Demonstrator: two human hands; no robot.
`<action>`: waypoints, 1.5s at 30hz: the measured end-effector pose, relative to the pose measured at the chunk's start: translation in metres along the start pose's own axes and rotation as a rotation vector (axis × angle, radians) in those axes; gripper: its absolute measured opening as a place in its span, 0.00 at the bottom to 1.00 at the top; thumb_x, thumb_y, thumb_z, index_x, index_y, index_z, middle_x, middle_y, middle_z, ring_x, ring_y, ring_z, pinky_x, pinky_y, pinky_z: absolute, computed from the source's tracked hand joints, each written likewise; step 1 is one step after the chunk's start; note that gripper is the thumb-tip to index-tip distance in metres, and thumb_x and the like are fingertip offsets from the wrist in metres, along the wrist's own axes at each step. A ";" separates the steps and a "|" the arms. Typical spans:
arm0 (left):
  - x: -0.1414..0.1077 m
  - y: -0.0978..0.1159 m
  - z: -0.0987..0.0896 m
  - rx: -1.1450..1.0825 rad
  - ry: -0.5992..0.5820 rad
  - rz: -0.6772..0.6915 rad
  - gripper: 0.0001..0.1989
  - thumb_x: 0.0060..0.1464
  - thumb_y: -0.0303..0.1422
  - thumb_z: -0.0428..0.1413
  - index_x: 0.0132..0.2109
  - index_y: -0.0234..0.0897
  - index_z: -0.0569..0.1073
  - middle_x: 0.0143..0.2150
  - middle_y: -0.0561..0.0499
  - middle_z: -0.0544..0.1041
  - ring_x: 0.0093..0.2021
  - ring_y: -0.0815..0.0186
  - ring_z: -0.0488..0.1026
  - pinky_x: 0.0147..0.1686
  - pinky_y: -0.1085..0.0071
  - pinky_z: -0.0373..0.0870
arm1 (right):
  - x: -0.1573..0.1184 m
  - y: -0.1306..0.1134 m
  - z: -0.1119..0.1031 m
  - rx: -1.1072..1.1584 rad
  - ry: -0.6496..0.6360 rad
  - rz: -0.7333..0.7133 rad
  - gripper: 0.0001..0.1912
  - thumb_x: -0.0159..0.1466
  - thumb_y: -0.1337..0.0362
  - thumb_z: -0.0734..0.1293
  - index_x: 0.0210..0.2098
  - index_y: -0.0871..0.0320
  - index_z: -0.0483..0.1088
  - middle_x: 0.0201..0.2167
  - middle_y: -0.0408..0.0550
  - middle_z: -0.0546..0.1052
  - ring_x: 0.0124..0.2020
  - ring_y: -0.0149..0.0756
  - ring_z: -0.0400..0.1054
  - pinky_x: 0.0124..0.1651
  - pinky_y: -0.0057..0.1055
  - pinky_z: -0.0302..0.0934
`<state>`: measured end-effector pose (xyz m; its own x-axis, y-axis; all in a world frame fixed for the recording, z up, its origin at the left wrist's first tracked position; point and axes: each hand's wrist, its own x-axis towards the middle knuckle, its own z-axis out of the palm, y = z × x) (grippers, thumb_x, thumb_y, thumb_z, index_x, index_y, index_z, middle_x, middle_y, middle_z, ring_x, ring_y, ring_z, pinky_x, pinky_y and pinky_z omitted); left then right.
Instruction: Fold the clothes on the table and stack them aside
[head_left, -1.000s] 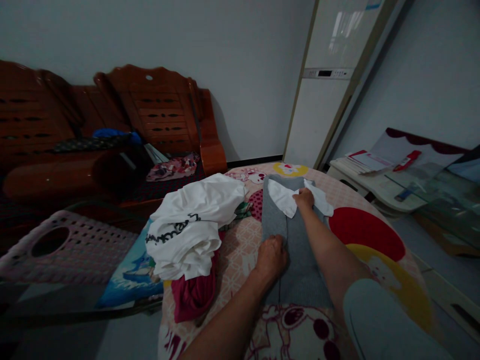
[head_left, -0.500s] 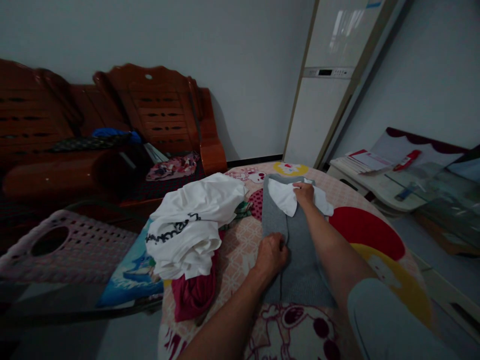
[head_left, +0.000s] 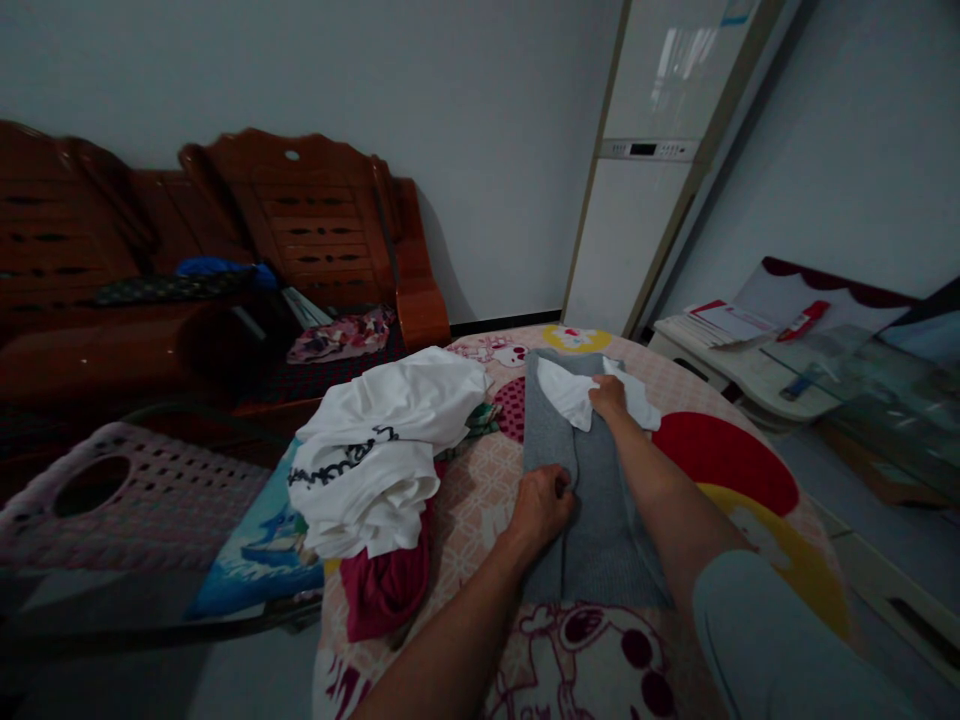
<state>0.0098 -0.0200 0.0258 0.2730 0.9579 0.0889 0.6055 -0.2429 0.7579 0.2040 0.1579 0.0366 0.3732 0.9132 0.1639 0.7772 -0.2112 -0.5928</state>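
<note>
A grey knitted sweater (head_left: pixel 600 520) with a white collar (head_left: pixel 564 392) lies folded lengthwise on the patterned tablecloth (head_left: pixel 472 520). My right hand (head_left: pixel 607 395) is closed on the white collar near the sweater's far end. Lower down, my left hand (head_left: pixel 544 505) rests on the left folded part, its fingers curled around the knit near the fold's inner edge. To the left of the sweater, a white T-shirt (head_left: pixel 420 400) with black lettering sits bunched up on top of a dark red garment (head_left: pixel 386 590).
A wooden bench (head_left: pixel 315 220) with a floral cloth (head_left: pixel 341 335) stands beyond the table on the left. A pink woven chair (head_left: pixel 172 500) and a blue printed cushion (head_left: pixel 262 550) are beside the table. At the right stands a cabinet (head_left: pixel 750 385) holding papers.
My right hand has shifted slightly to the right along the white collar and still grips it. My left hand stays on the sweater. The whole view has turned a little.
</note>
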 end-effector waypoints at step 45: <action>0.006 -0.025 0.016 0.066 0.075 0.299 0.17 0.56 0.23 0.54 0.52 0.35 0.76 0.55 0.42 0.75 0.57 0.59 0.69 0.59 0.57 0.65 | -0.083 0.034 -0.060 -0.343 0.158 0.034 0.18 0.66 0.68 0.57 0.49 0.64 0.74 0.46 0.59 0.78 0.48 0.43 0.72 0.49 0.32 0.61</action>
<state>0.0080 -0.0102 -0.0031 0.3918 0.8506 0.3506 0.5547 -0.5224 0.6476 0.2296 0.0539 0.0499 0.4542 0.8443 0.2844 0.8776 -0.3691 -0.3060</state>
